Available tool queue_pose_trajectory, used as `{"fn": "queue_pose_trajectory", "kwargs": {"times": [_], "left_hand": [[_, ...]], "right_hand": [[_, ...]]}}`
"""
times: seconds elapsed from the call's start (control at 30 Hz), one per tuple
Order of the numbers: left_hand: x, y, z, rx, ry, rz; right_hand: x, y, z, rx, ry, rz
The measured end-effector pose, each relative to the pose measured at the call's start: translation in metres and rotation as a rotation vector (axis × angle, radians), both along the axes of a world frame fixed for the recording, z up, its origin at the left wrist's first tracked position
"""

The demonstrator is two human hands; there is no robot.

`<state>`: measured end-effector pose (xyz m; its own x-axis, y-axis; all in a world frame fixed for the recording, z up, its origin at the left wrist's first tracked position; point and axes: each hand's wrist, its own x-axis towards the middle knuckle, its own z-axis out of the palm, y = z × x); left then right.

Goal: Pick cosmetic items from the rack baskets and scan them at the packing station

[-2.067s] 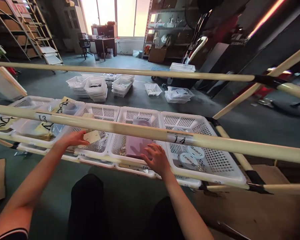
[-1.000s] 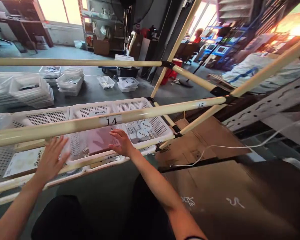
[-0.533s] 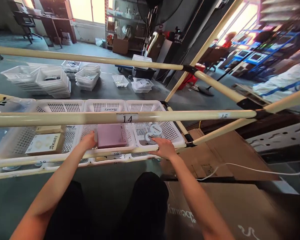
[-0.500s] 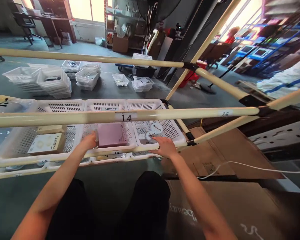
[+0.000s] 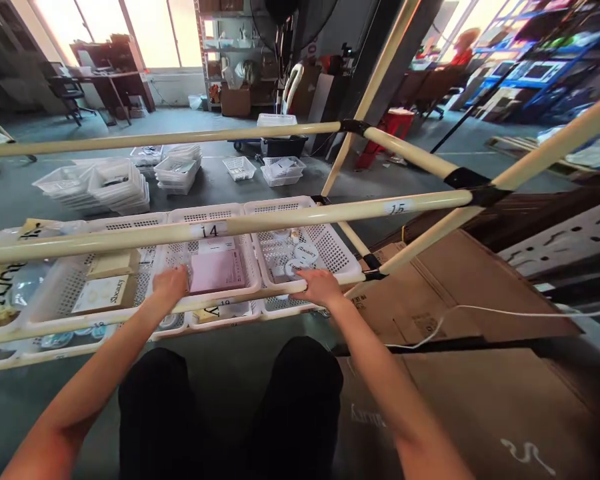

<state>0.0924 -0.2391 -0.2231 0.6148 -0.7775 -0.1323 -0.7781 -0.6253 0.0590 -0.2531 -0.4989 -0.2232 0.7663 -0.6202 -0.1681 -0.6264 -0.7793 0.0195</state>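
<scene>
My left hand (image 5: 171, 285) is at the front left corner of a white plastic basket (image 5: 254, 257), with its fingers curled down beside a pink box (image 5: 217, 271); what they close on is hidden. A smaller white box (image 5: 216, 245) lies behind the pink one. My right hand (image 5: 321, 288) grips the front rim of the neighbouring white basket (image 5: 340, 250), its fingertips by two round white-lidded jars. One jar (image 5: 306, 251) lies behind the other jar (image 5: 294, 268). Clear packaging shows deeper in this basket.
A cream pipe rail (image 5: 300, 217) labelled 14 and 15 crosses above the baskets. Left stands a basket with cream boxes (image 5: 105, 293). Lower baskets (image 5: 225, 313) show underneath. Cardboard boxes (image 5: 460, 400) lie right. Stacked white baskets (image 5: 117, 187) stand on the floor behind.
The view has shifted, so the rails and baskets appear further left. My left hand has moved slightly away from the pink box. My right hand stays at the right basket's front rim.
</scene>
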Motion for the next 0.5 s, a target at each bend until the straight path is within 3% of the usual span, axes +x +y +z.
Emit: {"fn": "queue_pose_trajectory", "kwargs": {"times": [0.07,0.13,0.27,0.4,0.5], "left_hand": [[-0.011,0.017,-0.004,-0.053,-0.056,-0.061],[-0.018,0.036,-0.016,-0.190,-0.149,-0.025],[-0.022,0.061,-0.038,-0.371,-0.187,0.318],[-0.022,0.062,-0.033,-0.400,-0.055,0.402],[-0.014,0.065,-0.020,-0.421,0.107,0.462]], "right_hand": [[0.007,-0.007,0.015,0.015,0.078,0.022],[0.016,-0.016,0.034,0.020,0.130,0.073],[0.020,-0.022,0.083,-0.050,0.129,0.196],[0.009,0.011,0.115,-0.086,0.069,0.298],[0.022,0.054,0.110,-0.073,-0.061,0.322]]}}
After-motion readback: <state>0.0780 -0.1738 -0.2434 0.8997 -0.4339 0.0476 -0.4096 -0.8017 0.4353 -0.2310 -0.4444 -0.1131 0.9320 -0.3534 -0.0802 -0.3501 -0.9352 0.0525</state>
